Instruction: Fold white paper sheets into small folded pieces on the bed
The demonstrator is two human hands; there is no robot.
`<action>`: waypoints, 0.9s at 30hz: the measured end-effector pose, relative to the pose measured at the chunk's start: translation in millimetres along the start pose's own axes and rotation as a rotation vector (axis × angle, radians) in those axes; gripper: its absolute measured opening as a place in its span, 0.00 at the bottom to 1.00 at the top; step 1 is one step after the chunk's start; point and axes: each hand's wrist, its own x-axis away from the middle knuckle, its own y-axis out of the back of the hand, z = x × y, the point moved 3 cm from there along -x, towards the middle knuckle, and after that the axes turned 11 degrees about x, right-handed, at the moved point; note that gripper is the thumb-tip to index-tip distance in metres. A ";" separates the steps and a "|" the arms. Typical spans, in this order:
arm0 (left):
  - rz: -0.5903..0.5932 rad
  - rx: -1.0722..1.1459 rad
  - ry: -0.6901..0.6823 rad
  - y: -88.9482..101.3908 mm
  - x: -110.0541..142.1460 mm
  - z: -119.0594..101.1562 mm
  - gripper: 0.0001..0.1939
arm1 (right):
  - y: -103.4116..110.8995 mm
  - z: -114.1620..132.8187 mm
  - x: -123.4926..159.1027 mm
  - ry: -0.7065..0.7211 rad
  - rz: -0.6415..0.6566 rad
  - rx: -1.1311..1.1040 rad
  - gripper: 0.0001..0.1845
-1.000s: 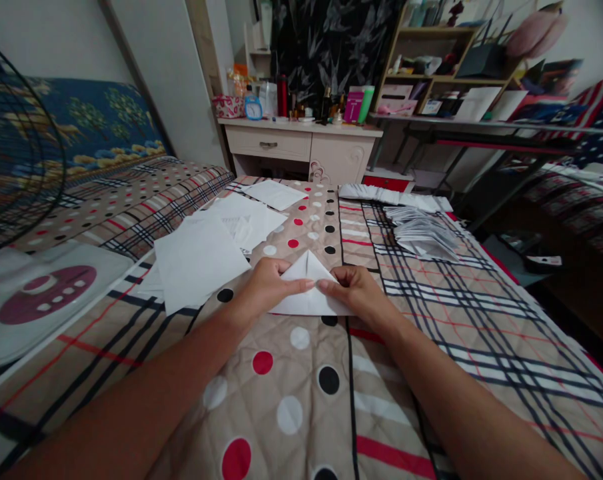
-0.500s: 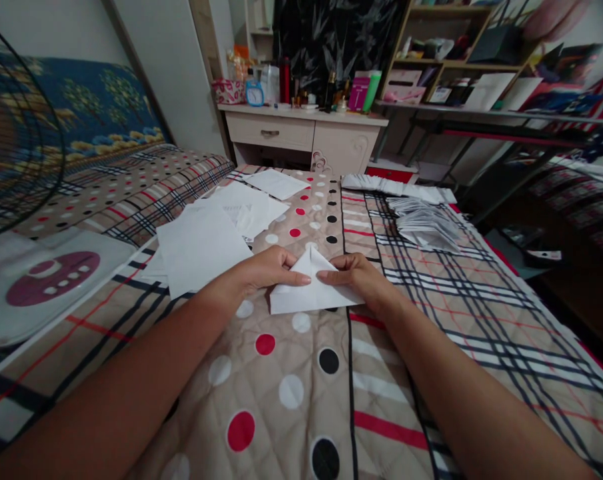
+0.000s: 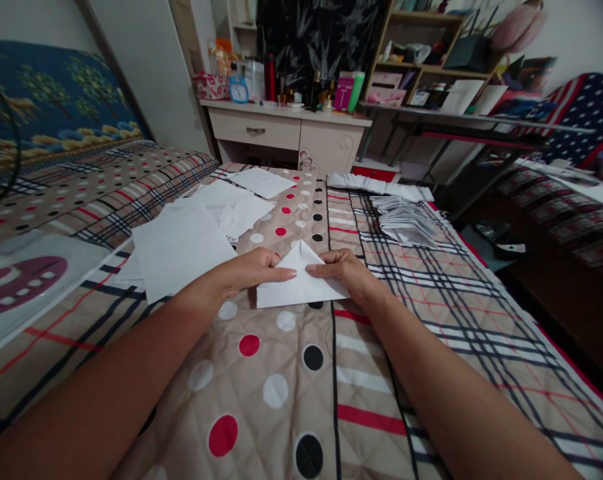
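Between my two hands is a folded sheet of white paper [image 3: 301, 290], with a pointed top and a straight lower edge, held just over the quilted bedspread [image 3: 276, 360]. My left hand [image 3: 254, 270] pinches its left side, thumb lying on the front face and fingers behind. On the other side my right hand [image 3: 344, 273] grips it the same way, the thumb pointing inward. The two thumb tips are a small gap apart near the centre crease. What the fingers do behind the paper is hidden.
Loose white sheets [image 3: 181, 243] lie overlapping to the left. To the right are a fanned stack of folded papers [image 3: 406, 220] and a long row of folded white paper [image 3: 378, 187]. A clear plastic case with a purple print [image 3: 21, 283] rests at far left; a dresser [image 3: 276, 137] stands behind.
The thumbs have drawn slightly apart on the folded paper, and its top point looks blunter with a small fold showing. The camera view has shifted; both hands keep their hold.
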 end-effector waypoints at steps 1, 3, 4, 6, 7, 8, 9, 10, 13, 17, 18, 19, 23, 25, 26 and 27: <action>-0.024 -0.013 -0.014 0.6 -0.8 1.0 0.21 | 0.4 0.0 0.0 0.008 -0.016 -0.002 0.15; -0.080 -0.051 -0.049 1.0 -2.9 3.0 0.22 | 0.5 -0.2 0.2 0.020 -0.032 0.031 0.15; -0.109 -0.074 -0.064 0.7 -3.9 4.1 0.22 | 0.2 -0.3 0.4 0.021 -0.030 0.064 0.15; -0.162 -0.107 -0.091 -0.5 -5.8 5.8 0.22 | -0.8 -0.7 0.9 0.024 -0.014 0.135 0.14; -0.180 -0.113 -0.104 -1.3 -6.4 6.3 0.21 | -1.1 -0.9 1.1 0.029 -0.007 0.161 0.14; -0.192 -0.114 -0.113 -1.8 -6.9 6.8 0.21 | -1.3 -1.2 1.2 0.033 -0.001 0.175 0.14; -0.201 -0.109 -0.118 -2.0 -7.3 7.2 0.21 | -1.1 -1.7 1.2 0.037 -0.002 0.177 0.14; -0.210 -0.097 -0.122 -1.7 -7.5 7.5 0.21 | -0.4 -2.4 1.1 0.042 -0.013 0.167 0.14; -0.224 -0.020 -0.124 1.4 -7.7 8.0 0.19 | 2.4 -5.3 0.0 0.041 -0.060 0.115 0.16; -0.204 0.080 -0.097 6.4 -8.3 9.1 0.15 | 4.6 -7.4 -2.0 0.029 -0.094 0.070 0.15; -0.201 0.088 -0.091 7.6 -8.5 9.5 0.13 | 4.8 -7.4 -2.5 0.027 -0.097 0.068 0.14; -0.199 0.090 -0.091 8.9 -8.5 9.7 0.12 | 5.0 -7.3 -2.9 0.027 -0.098 0.067 0.14; -0.152 0.081 -0.096 13.5 -7.4 8.8 0.10 | 5.8 -7.9 -3.4 0.022 -0.093 0.058 0.13; -0.111 0.085 -0.076 14.9 -5.9 8.3 0.12 | 6.1 -8.7 -2.6 0.017 -0.098 0.059 0.13; -0.102 0.089 -0.069 15.4 -5.1 8.0 0.13 | 6.0 -8.8 -1.9 0.014 -0.099 0.060 0.14; -0.103 0.091 -0.066 15.8 -4.5 7.9 0.14 | 5.8 -8.6 -1.1 0.012 -0.101 0.061 0.14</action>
